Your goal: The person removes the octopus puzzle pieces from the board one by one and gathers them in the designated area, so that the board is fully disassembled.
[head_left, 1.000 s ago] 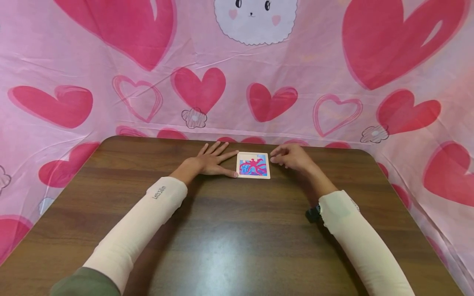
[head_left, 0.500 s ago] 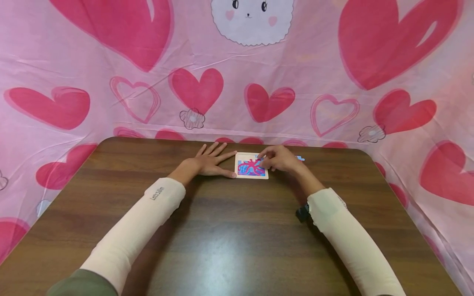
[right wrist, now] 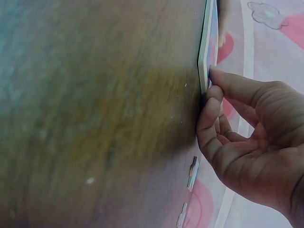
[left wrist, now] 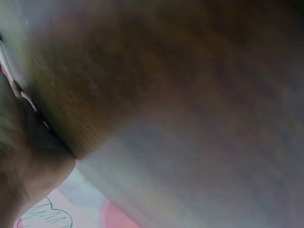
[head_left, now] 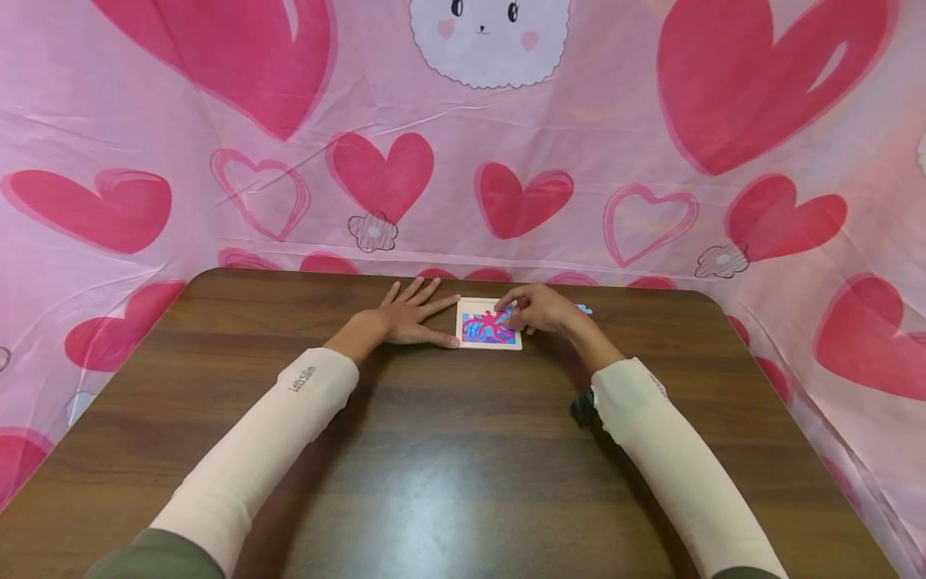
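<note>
A small square jigsaw puzzle [head_left: 489, 328] in a pale wooden frame lies near the table's far edge, showing a pink octopus on blue. Bare pale backing shows along its upper left part. My left hand [head_left: 408, 322] lies flat with spread fingers, its thumb and index fingertips at the frame's left side. At the puzzle's right part, my right hand [head_left: 542, 310] has bent fingers, and its fingertips pinch a puzzle piece [right wrist: 211, 72], mostly hidden by them. The right wrist view shows that hand [right wrist: 256, 128] low at the frame's corner. Only the left hand's edge [left wrist: 38, 161] shows in the left wrist view.
Loose blue puzzle pieces [head_left: 583, 309] lie on the brown wooden table [head_left: 448, 450] just right of my right hand; two flat pieces [right wrist: 192, 173] show in the right wrist view. A pink heart-printed cloth [head_left: 463, 121] hangs right behind the table.
My right hand has moved left from beside the frame onto the puzzle's right part, uncovering the loose blue pieces behind it. The left hand keeps its place at the frame.
</note>
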Demonstrator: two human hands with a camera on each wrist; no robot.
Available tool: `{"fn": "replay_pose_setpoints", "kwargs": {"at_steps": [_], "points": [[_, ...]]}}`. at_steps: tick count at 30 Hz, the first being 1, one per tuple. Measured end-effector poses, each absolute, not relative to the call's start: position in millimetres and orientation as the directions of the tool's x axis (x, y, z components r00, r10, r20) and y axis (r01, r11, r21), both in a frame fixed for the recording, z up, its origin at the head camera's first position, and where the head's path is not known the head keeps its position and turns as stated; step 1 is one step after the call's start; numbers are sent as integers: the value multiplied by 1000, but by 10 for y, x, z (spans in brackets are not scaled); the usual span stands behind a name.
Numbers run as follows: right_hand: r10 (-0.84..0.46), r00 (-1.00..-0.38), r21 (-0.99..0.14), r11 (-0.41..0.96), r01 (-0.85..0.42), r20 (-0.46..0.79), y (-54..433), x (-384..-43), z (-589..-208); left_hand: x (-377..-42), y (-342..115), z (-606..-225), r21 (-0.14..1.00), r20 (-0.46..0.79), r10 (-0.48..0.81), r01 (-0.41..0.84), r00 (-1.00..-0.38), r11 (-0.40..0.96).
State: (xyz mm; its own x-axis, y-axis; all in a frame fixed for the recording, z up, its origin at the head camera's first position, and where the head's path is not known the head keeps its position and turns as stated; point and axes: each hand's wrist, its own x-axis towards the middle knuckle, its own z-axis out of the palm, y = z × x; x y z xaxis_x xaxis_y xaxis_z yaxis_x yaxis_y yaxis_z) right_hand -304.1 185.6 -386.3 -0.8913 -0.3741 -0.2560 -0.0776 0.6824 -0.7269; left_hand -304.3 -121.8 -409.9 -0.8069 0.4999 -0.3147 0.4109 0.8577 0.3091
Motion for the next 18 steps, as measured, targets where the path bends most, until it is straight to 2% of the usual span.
{"fn": "replay_pose_setpoints", "kwargs": {"at_steps": [7, 18], "points": [[-372, -893, -716, 693, -84, -255, 1841, -3065, -3842, -3022, -1211, -4083, 311, -281, 513, 429, -811, 848], [-353, -896, -727, 684, -53, -267, 1788, -3060, -3838, -3190, -1219, -4209, 305, -299, 499, 414, -814, 858]]}}
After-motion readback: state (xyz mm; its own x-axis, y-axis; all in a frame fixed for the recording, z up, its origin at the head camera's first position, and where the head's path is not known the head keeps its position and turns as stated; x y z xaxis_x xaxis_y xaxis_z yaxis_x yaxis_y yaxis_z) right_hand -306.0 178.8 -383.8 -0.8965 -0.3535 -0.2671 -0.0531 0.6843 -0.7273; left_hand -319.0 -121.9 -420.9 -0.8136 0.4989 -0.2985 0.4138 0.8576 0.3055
